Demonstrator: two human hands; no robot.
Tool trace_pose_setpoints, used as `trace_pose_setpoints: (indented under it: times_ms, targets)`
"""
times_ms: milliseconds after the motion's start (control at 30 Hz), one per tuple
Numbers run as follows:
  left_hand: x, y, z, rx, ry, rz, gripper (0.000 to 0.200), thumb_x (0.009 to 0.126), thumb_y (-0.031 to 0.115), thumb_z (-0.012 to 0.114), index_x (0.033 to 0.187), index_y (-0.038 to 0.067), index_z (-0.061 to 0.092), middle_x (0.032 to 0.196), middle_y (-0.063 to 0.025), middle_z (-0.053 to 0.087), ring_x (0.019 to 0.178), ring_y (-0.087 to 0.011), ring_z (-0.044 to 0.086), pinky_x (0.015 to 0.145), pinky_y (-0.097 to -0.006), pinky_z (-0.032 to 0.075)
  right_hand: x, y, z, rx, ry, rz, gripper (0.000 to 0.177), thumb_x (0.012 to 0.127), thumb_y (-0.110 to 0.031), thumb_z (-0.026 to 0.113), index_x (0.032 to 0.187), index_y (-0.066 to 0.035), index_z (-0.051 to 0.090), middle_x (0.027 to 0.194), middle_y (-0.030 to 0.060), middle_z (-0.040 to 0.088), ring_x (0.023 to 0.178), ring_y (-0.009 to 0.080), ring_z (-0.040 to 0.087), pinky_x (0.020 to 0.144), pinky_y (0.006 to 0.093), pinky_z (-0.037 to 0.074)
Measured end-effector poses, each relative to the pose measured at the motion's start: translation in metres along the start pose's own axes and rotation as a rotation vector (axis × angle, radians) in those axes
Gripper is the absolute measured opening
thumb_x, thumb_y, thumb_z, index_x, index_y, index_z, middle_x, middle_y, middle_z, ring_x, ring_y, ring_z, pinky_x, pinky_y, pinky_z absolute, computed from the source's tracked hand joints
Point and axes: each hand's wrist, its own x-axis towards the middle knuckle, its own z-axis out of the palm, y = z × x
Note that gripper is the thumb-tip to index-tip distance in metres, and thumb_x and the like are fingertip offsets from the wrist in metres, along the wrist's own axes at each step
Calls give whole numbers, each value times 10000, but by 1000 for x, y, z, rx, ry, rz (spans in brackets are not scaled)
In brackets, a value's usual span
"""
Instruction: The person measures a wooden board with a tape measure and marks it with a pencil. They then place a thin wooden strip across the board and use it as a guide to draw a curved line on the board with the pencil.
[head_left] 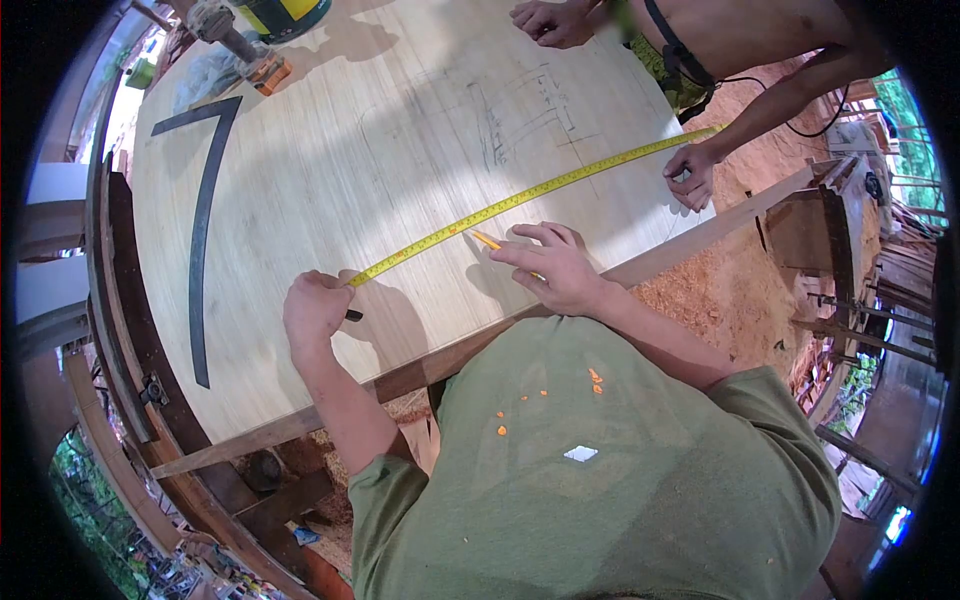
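A yellow tape measure (520, 195) lies stretched slantwise across the pale plywood sheet (300, 180). My left hand (318, 305) is closed on the tape's near end, and a small black piece shows below its fingers; the palm side is hidden. Between the fingers of my right hand (555, 268) is a yellow pencil (486, 240), its tip close to the tape's lower edge. Handwritten pencil sketches and figures (530, 110) mark the sheet beyond the tape. A co-worker's hand (690, 178) rests at the sheet's right edge, beside the tape's far part.
A dark framing square (205, 230) lies on the sheet at the left. Behind it are a power tool (245, 50) with an orange base and a dark bucket (285, 15). The co-worker's other hand (553, 22) leans at the far edge. Sawdust (710, 300) covers the ground at right.
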Motion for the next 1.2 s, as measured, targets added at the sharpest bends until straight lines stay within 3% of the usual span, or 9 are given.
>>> trace_pose_setpoints:
  times_ms: [600, 833, 1067, 1200]
  targets:
    - [-3, 2, -3, -62, -14, -96, 336, 768, 277, 777, 1000, 35, 752, 988, -166, 753, 940, -324, 726, 846, -412, 570, 0, -2, -1, -14, 22, 30, 420, 952, -223, 644, 1371, -234, 615, 1332, 55, 648, 1328, 311, 519, 1135, 530, 323]
    - [-3, 1, -1, -47, -14, -115, 315, 786, 315, 751, 952, 48, 751, 1006, -161, 740, 960, -332, 711, 845, -415, 568, -9, 11, -7, 2, -9, -60, 462, 923, -243, 673, 1380, -217, 612, 1331, 101, 643, 1320, 331, 522, 1123, 518, 347]
    - [9, -14, 9, 18, -19, 52, 325, 762, 311, 768, 956, 51, 748, 989, -148, 724, 964, -332, 702, 838, -423, 566, -12, 16, -9, 193, 96, -34, 378, 895, -155, 673, 1272, -137, 690, 1258, 84, 687, 1266, 317, 555, 1078, 487, 386]
    - [10, -9, 5, -19, -39, -52, 347, 757, 310, 772, 950, 23, 732, 978, -160, 722, 952, -332, 705, 835, -430, 564, -10, 14, -10, 244, 132, -38, 351, 895, -103, 646, 1241, -114, 702, 1197, 85, 714, 1221, 310, 582, 1052, 461, 409]
